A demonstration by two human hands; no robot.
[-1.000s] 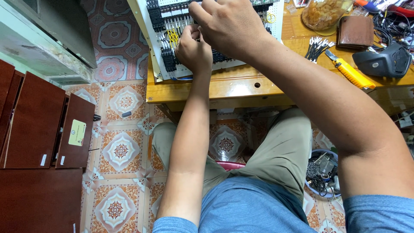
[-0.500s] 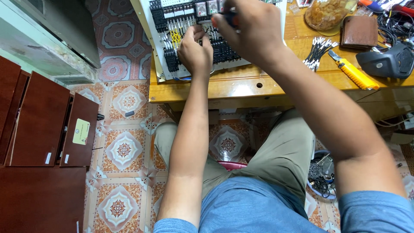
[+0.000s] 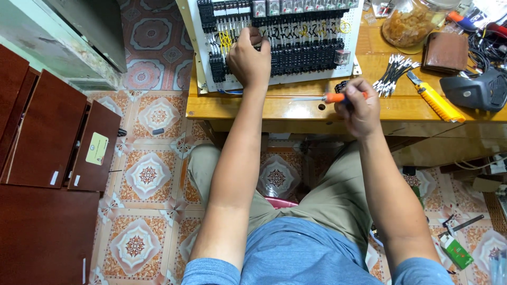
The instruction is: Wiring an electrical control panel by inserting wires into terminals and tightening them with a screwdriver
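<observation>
Wooden bench [image 3: 296,108] below; my left hand [image 3: 249,60] pinches wires on the panel [image 3: 285,53] ahead. Right hand [image 3: 360,108] grips the screwdriver [image 3: 330,98], light and stiff, by its orange handle, I'd say.

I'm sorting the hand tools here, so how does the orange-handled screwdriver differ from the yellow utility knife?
The screwdriver is held in the right hand, above the table's front edge; the utility knife lies loose on the wooden table, touched by nobody. The screwdriver has an orange grip and a thin shaft pointing left; the knife has a broad yellow body lying at a slant. The left hand rests on the wiring panel. Both are bright-coloured hand tools.
</observation>
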